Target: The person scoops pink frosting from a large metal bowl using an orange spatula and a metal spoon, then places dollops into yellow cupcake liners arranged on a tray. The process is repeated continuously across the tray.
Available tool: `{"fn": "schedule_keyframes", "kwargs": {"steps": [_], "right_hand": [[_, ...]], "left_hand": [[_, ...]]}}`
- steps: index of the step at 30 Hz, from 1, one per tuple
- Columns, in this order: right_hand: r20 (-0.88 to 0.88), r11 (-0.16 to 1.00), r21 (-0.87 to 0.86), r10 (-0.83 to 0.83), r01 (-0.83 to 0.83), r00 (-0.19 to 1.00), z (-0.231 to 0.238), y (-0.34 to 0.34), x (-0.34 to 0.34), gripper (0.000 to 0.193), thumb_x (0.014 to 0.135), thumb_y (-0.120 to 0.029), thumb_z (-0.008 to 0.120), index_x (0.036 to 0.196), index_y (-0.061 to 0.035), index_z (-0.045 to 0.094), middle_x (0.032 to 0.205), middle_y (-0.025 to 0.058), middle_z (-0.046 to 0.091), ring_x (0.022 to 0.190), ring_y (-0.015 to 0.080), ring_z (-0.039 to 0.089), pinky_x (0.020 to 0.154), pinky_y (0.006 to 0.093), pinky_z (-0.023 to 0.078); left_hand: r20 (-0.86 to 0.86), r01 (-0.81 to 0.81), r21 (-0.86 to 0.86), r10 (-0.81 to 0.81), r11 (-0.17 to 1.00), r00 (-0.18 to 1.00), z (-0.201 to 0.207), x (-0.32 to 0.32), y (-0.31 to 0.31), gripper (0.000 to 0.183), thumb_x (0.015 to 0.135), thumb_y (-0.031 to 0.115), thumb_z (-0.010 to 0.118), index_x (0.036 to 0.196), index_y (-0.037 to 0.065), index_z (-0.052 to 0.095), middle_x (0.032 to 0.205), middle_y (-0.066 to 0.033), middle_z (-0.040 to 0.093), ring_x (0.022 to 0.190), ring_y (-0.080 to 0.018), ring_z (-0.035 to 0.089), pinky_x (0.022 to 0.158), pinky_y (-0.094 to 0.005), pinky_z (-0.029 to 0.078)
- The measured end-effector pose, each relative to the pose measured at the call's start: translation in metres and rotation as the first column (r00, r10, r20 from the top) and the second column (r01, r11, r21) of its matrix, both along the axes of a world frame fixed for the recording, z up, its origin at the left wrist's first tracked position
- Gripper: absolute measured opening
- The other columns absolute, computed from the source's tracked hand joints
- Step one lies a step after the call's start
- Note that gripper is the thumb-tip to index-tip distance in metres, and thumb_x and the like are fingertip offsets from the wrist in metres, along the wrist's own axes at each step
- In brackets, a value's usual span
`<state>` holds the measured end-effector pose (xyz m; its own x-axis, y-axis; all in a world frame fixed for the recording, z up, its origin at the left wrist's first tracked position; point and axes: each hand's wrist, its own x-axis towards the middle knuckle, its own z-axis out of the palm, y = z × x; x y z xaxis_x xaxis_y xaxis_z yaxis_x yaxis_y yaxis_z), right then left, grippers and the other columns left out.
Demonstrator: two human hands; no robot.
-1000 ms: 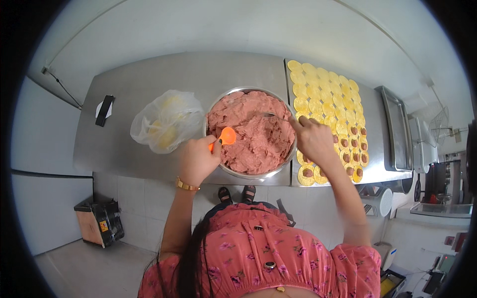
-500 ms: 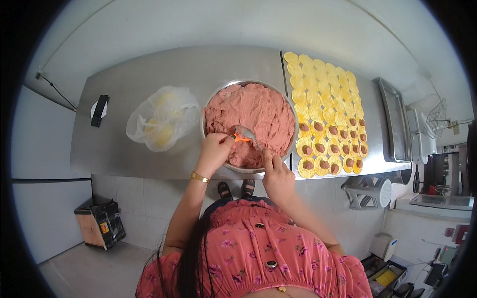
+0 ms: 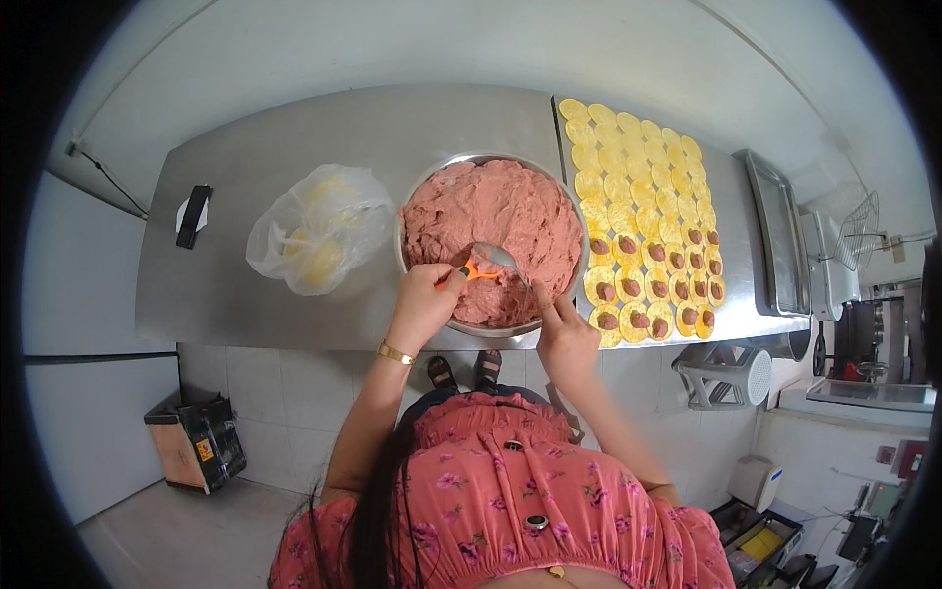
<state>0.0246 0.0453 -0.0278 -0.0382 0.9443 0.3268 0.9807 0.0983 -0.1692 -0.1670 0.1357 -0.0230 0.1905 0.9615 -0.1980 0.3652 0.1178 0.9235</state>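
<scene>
Left hand curled, right hand curled slightly lower, hands near each other, forearms angled inward

Steel table: bare metal stretches behind the bowl and plastic bag.
Left of bowl: the bag sits just beside the rim.
Near side: left hand and right hand bar the way, spoon and orange scoop above pink mixture.
Mixture's far half: open from above.
Right of bowl: yellow rounds begin near the rim; metal tray beyond.
</scene>
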Motion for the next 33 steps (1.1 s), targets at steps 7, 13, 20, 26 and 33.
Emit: {"fn": "schedule_keyframes", "kwargs": {"steps": [7, 13, 20, 26, 33], "right_hand": [[-0.017, 0.993, 0.057, 0.106, -0.104, 0.994, 0.005, -0.02, -0.008, 0.061, 0.067, 0.002, 0.057, 0.126, -0.0106, 0.055, 0.077, 0.005, 0.05, 0.056, 0.0193, 0.057, 0.045, 0.0329, 0.045], [0.009, 0.994, 0.036, 0.099, -0.099, 0.995, 0.003, -0.024, 0.003, 0.069, 0.063, -0.002, 0.06, 0.131, -0.0079, 0.049, 0.08, 0.0053, 0.048, 0.059, 0.019, 0.057, 0.047, 0.0327, 0.047], [0.053, 0.993, 0.031, 0.114, -0.115, 0.992, -0.005, -0.014, 0.007, 0.067, 0.065, -0.001, 0.058, 0.131, -0.0069, 0.049, 0.079, 0.0059, 0.048, 0.059, 0.0184, 0.057, 0.048, 0.0316, 0.048], [0.001, 0.983, 0.045, 0.175, -0.175, 0.985, -0.003, -0.008, 0.016, 0.066, 0.066, -0.002, 0.057, 0.131, -0.0062, 0.049, 0.078, 0.0063, 0.048, 0.058, 0.0185, 0.058, 0.046, 0.0318, 0.047], [0.053, 0.992, 0.007, 0.123, -0.124, 0.991, 0.005, -0.001, 0.021, 0.065, 0.066, -0.004, 0.058, 0.13, -0.0059, 0.049, 0.078, 0.0055, 0.047, 0.058, 0.0171, 0.057, 0.046, 0.0299, 0.047]], "left_hand": [[0.056, -0.025, -0.009, 0.025, 1.0, 0.998, 0.006, -0.011, -0.006, 0.025, 0.086, 0.015, 0.056, 0.067, 0.0, 0.062, 0.054, 0.0038, 0.046, 0.051, -0.0045, 0.039, 0.046, -0.0257, 0.028], [0.067, -0.017, -0.061, 0.021, 0.998, 0.997, 0.005, -0.009, -0.011, 0.023, 0.086, 0.013, 0.056, 0.067, 0.0, 0.06, 0.055, 0.0041, 0.045, 0.05, -0.0047, 0.038, 0.046, -0.0244, 0.027], [0.188, 0.005, -0.199, 0.034, 0.98, 0.982, -0.003, -0.001, -0.008, 0.023, 0.085, 0.013, 0.056, 0.067, 0.0, 0.059, 0.056, 0.0031, 0.047, 0.052, -0.0047, 0.04, 0.046, -0.0228, 0.028], [0.124, -0.014, -0.04, 0.018, 0.999, 0.992, 0.001, 0.001, -0.003, 0.023, 0.086, 0.013, 0.056, 0.067, 0.0, 0.061, 0.056, 0.0032, 0.047, 0.052, -0.0047, 0.041, 0.047, -0.0232, 0.029], [0.03, 0.017, 0.021, -0.017, 1.0, 0.999, 0.005, 0.008, -0.002, 0.024, 0.086, 0.013, 0.055, 0.067, 0.0, 0.061, 0.056, 0.0038, 0.047, 0.052, -0.0043, 0.04, 0.047, -0.024, 0.029]]}}
